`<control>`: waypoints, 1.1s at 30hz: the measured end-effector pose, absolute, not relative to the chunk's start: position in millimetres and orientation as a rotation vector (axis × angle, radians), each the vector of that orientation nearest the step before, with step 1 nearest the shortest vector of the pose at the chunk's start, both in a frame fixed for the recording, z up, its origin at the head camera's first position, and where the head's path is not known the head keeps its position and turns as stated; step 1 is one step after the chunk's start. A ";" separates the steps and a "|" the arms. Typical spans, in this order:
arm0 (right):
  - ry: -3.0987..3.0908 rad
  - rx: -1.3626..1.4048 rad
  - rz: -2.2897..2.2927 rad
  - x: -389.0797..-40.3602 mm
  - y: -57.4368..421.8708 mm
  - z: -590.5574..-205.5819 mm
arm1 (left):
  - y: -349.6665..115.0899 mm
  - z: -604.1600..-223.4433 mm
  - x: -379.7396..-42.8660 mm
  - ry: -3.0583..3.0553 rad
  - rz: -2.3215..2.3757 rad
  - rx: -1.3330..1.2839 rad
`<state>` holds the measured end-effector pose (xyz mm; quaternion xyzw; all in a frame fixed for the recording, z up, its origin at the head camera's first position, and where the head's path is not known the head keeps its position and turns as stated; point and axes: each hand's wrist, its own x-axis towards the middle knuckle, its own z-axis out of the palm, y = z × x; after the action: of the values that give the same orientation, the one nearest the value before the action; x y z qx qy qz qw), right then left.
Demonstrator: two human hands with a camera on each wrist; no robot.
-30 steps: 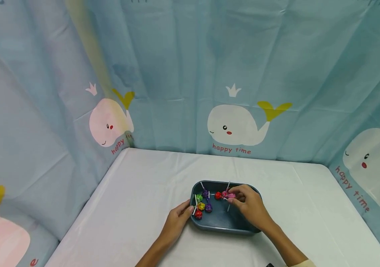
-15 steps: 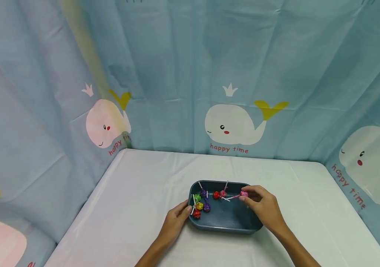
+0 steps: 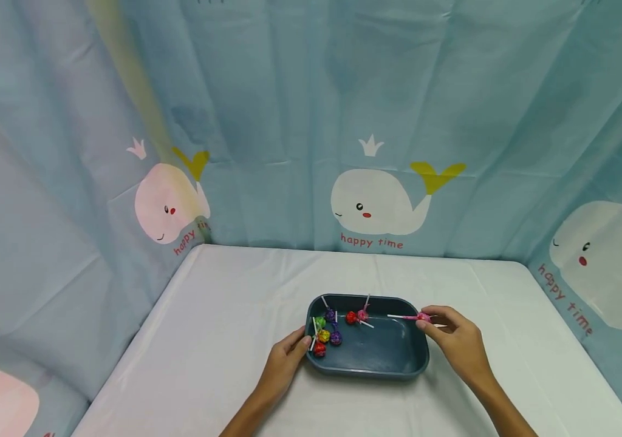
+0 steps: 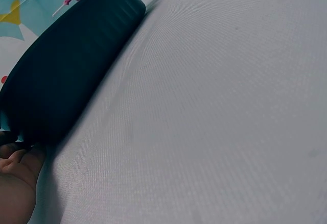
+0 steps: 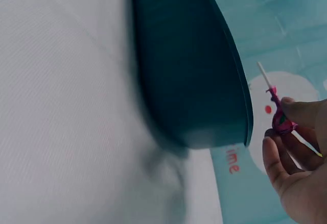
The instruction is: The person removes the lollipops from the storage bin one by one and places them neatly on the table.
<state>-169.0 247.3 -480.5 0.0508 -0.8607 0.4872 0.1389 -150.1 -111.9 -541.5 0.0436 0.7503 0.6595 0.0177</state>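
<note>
A dark blue-grey tray (image 3: 379,347) stands on the white-covered table. My left hand (image 3: 283,362) grips its left end, thumb at the rim; in the left wrist view that hand (image 4: 20,180) shows at the tray's lower end. Between thumb and fingers my right hand (image 3: 455,343) pinches a pink-wrapped lollipop (image 5: 282,122) by its candy head, at the tray's right rim. Its white stick points left over the tray. Several lollipops cluster in the tray's left end: purple (image 3: 335,338), green (image 3: 320,322), yellow (image 3: 324,335) and red (image 3: 319,349). Another red lollipop (image 3: 351,317) lies beside a pink one (image 3: 362,315) near the back wall.
A white cloth (image 3: 245,291) covers the table. Blue curtains (image 3: 278,121) printed with whales stand along the back and both sides, right at the table's edges.
My right hand has moved right with the pink lollipop, from the group near the tray's back wall to the right rim. My left hand stays on the tray's left end.
</note>
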 end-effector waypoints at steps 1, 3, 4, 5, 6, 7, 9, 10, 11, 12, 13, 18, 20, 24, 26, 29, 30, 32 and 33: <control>-2.488 0.136 1.402 -168.5 249.8 -481.0 | -111.9 -541.3 -150.0 2.331 2.048 0.130; -2.484 0.118 1.397 -167.3 254.8 -481.9 | -111.8 -541.3 -150.3 2.330 2.049 0.134; -2.479 0.111 1.397 -166.8 257.3 -482.2 | -111.8 -541.5 -150.5 2.331 2.050 0.137; -2.474 0.105 1.399 -166.4 259.6 -482.5 | -111.8 -541.8 -150.7 2.331 2.048 0.136; -2.469 0.103 1.398 -165.8 261.8 -482.8 | -111.8 -541.9 -150.9 2.333 2.048 0.141; -2.465 0.100 1.397 -165.0 263.9 -483.0 | -111.8 -542.1 -151.1 2.329 2.050 0.136; -2.461 0.084 1.396 -163.8 268.0 -483.7 | -112.1 -542.7 -151.3 2.327 2.047 0.140; -2.460 0.074 1.399 -163.2 270.0 -484.3 | -112.2 -543.1 -151.5 2.324 2.047 0.139; -2.460 0.063 1.403 -162.7 272.1 -485.1 | -112.3 -543.3 -151.6 2.319 2.046 0.133; -2.459 0.051 1.408 -162.3 274.1 -486.1 | -112.4 -543.3 -151.7 2.319 2.044 0.132; -2.459 0.036 1.416 -162.1 276.2 -487.3 | -112.5 -543.5 -151.8 2.316 2.041 0.124; -2.461 -0.022 1.395 -161.9 286.9 -494.4 | -112.3 -542.9 -151.8 2.323 2.039 0.121; -2.472 -0.040 1.351 -161.7 291.0 -496.9 | -112.0 -542.4 -151.4 2.319 2.050 0.127; -2.512 -0.087 1.275 -161.4 298.6 -500.2 | -111.6 -541.7 -150.9 2.318 2.059 0.124; -2.539 -0.113 1.252 -161.0 301.9 -501.3 | -111.7 -541.4 -150.5 2.316 2.060 0.121; -2.575 -0.151 1.233 -159.9 306.9 -503.3 | -112.0 -541.6 -149.7 2.315 2.061 0.123; -2.587 -0.162 1.220 -159.6 308.6 -504.1 | -112.0 -541.7 -149.6 2.314 2.064 0.125; -2.610 -0.173 1.197 -159.6 312.9 -506.3 | -111.9 -541.9 -149.5 2.308 2.071 0.129; -2.619 -0.178 1.190 -159.6 315.0 -507.4 | -111.8 -542.1 -149.6 2.305 2.075 0.134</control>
<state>-159.6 315.0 -507.4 -0.0613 -0.9010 0.4094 0.1294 -149.6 -111.8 -542.1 0.0430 0.7424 0.6683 0.0186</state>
